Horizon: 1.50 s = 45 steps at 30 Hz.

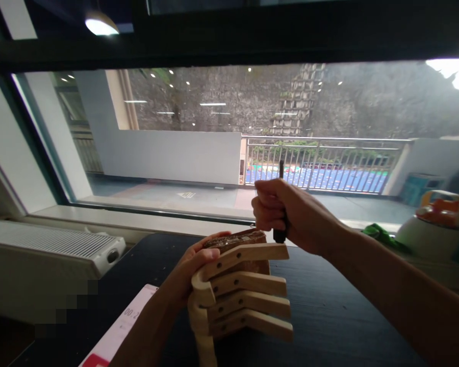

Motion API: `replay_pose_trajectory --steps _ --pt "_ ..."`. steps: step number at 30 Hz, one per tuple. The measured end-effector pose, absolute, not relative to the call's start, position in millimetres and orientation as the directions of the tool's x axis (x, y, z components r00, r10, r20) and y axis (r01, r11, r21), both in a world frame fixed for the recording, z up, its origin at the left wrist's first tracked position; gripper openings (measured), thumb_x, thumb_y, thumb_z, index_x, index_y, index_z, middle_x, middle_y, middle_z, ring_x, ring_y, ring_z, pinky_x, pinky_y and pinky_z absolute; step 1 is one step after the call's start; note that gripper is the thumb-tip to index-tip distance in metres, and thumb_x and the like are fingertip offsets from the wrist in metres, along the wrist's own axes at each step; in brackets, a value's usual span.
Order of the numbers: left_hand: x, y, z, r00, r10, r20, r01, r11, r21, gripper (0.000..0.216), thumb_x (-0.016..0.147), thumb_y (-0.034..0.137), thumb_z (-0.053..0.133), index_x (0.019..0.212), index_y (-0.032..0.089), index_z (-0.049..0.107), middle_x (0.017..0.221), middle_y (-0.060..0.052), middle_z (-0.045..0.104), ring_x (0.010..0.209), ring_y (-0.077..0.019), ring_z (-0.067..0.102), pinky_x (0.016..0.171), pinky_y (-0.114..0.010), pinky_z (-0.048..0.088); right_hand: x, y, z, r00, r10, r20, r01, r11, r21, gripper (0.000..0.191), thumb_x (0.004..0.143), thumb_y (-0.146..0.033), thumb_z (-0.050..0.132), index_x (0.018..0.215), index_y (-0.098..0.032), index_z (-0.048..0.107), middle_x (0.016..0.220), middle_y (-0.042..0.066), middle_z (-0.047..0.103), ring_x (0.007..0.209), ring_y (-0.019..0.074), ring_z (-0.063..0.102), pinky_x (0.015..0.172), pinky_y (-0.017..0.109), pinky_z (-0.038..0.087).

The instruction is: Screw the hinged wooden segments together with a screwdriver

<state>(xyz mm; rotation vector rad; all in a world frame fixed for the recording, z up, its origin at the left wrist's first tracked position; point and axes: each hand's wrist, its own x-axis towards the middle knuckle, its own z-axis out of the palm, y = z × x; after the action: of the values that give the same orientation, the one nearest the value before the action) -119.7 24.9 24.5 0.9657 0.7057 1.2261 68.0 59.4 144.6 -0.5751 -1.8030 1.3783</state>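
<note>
My left hand is wrapped round the upper left of a bark-edged wooden piece with several pale wooden arms fixed across it. These bent wooden arms have dark round holes and curl at their left ends, like hooks. My right hand is closed in a fist round a black screwdriver-like tool. Its thin end sticks up above the fist. The thicker lower end is just above or against the top wooden arm, near that arm's right tip; I cannot tell if they touch.
A dark table lies beneath the work. A phone showing a timer is partly behind my left forearm. A white radiator stands left, below a wide window. At right are a green cloth and a white rounded container with an orange top.
</note>
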Motion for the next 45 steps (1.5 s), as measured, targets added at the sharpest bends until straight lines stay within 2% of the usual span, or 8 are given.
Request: replay_pose_trajectory --steps 4,9,16,22,29,38,42,45 --pt "-119 26 22 0.226 0.973 0.055 -0.46 0.057 0.886 0.053 0.072 0.024 0.064 0.123 0.015 0.055 0.112 -0.013 0.067 0.101 -0.0288 0.063 0.088 -0.037 0.048 70 63 144 -0.457 0.747 0.483 -0.232 0.425 -0.875 0.042 0.087 -0.032 0.043 0.052 -0.022 0.022 0.05 -0.005 0.023 0.045 0.0084 0.028 0.047 0.025 0.03" --pt "-117 27 22 0.228 0.972 0.056 -0.455 0.056 0.889 0.054 0.071 0.023 0.064 0.123 0.014 0.055 0.113 -0.014 0.067 0.102 -0.0295 0.062 0.09 -0.038 0.047 73 69 108 -0.527 0.799 0.29 -0.038 0.319 -0.947 0.042 0.089 -0.036 0.041 0.051 -0.022 0.03 0.049 -0.005 0.029 0.044 0.0083 0.027 0.044 0.026 0.024" --pt "-116 25 24 0.214 0.976 0.045 -0.449 0.057 0.892 0.053 0.07 0.023 0.064 0.123 0.014 0.056 0.11 -0.013 0.068 0.1 -0.0293 0.064 0.086 -0.036 0.049 72 67 133 -0.468 0.751 0.465 -0.214 0.414 -0.885 0.041 0.087 -0.033 0.044 0.051 -0.022 0.025 0.049 -0.006 0.025 0.044 0.0073 0.024 0.045 0.025 0.026" --pt "-117 25 23 0.233 0.971 0.06 -0.463 0.056 0.885 0.051 0.072 0.023 0.063 0.122 0.014 0.057 0.113 -0.013 0.067 0.104 -0.0301 0.062 0.092 -0.039 0.046 68 64 102 -0.477 0.824 0.305 -0.05 0.321 -0.946 0.042 0.087 -0.035 0.042 0.049 -0.022 0.032 0.045 -0.005 0.03 0.042 0.0077 0.029 0.044 0.025 0.026" --pt "-116 22 26 0.205 0.977 0.059 -0.439 0.038 0.898 0.05 0.071 0.022 0.063 0.12 0.016 0.059 0.108 -0.012 0.069 0.097 -0.0291 0.065 0.085 -0.037 0.05 67 63 121 -0.421 0.786 0.453 -0.309 0.346 -0.886 0.041 0.085 -0.028 0.043 0.049 -0.022 0.026 0.046 -0.007 0.022 0.041 0.007 0.021 0.042 0.024 0.021" --pt "-120 25 21 0.265 0.961 0.078 -0.482 0.062 0.874 0.05 0.072 0.024 0.064 0.121 0.017 0.057 0.112 -0.012 0.067 0.103 -0.0302 0.062 0.09 -0.039 0.048 89 73 106 -0.494 0.798 0.346 0.08 0.438 -0.895 0.024 0.084 -0.033 0.045 0.064 -0.019 0.042 0.058 -0.004 0.039 0.049 0.0079 0.037 0.046 0.023 0.034" --pt "-123 29 17 0.242 0.97 0.002 -0.556 0.137 0.82 0.044 0.075 0.025 0.06 0.118 0.019 0.06 0.107 -0.009 0.069 0.099 -0.0269 0.064 0.084 -0.034 0.05 125 72 106 -0.46 0.852 0.248 0.629 0.51 -0.586 0.033 0.073 -0.019 0.052 0.106 -0.019 0.054 0.066 -0.003 0.049 0.051 0.0096 0.041 0.046 0.023 0.034" --pt "-126 35 13 0.249 0.966 -0.073 -0.6 0.213 0.771 0.042 0.077 0.029 0.058 0.118 0.017 0.06 0.098 -0.009 0.071 0.09 -0.0265 0.067 0.077 -0.034 0.052 143 69 92 -0.545 0.795 0.268 0.704 0.607 -0.368 0.029 0.077 -0.017 0.047 0.102 -0.019 0.062 0.079 0.003 0.059 0.064 0.013 0.053 0.059 0.026 0.043"
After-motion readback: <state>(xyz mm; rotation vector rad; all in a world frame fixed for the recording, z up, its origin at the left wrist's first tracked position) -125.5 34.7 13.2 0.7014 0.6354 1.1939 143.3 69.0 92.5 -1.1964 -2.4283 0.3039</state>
